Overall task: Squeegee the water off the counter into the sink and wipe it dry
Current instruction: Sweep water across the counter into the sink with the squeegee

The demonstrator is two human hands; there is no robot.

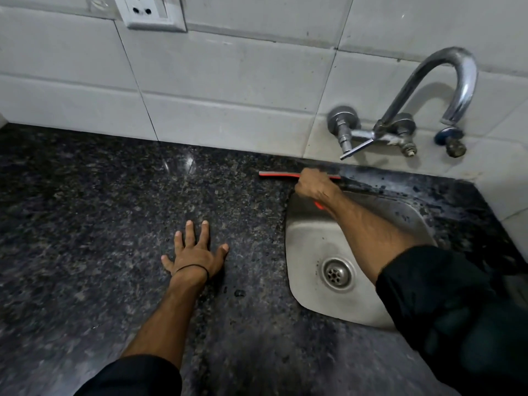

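My right hand [314, 184] grips a red squeegee [278, 174] whose thin blade lies on the dark speckled granite counter [114, 195], close to the tiled wall and just behind the sink's back left corner. A bit of red handle shows under my wrist. The steel sink [311, 252] with its round drain [337, 273] sits right of centre, and my right forearm crosses over it. My left hand [195, 252] rests flat on the counter, fingers spread, left of the sink. Wet sheen and droplets show on the counter strip behind the sink.
A chrome wall tap [428, 90] with a curved spout and a lever handle hangs above the sink's back edge. A white socket [150, 12] is on the grey tiled wall at the top left. The wall turns a corner at the right of the sink.
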